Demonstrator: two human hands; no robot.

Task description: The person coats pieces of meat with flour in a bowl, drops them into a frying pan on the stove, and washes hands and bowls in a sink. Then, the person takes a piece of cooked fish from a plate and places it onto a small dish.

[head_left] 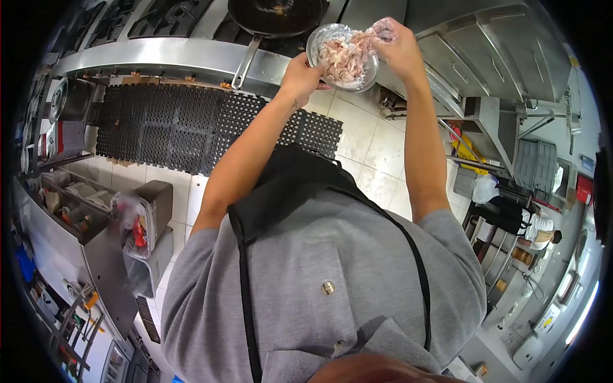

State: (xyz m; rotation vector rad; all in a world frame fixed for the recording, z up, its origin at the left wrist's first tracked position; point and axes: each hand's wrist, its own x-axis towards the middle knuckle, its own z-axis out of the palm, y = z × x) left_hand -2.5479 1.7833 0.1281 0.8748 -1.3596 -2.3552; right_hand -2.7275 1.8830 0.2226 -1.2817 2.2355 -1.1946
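Note:
A round, see-through bowl (369,75) holds pale pink strips coated in white powder (341,59). My left hand (301,78) grips the bowl's left side, fingers wrapped round its rim. Over the bowl's upper right edge, my right hand (391,46) pinches some of the coated strips; its fingertips are white with powder. Just left of the bowl, a dark frying pan (274,18) sits on the stove, its metal handle (246,62) pointing down toward me.
Stove burners (167,18) line the top left behind a steel front edge (159,56). A black perforated mat (172,124) covers floor tiles. Steel cabinets (479,57) stand right. Grey bins (156,217) are at the left. Another person (539,231) is far right.

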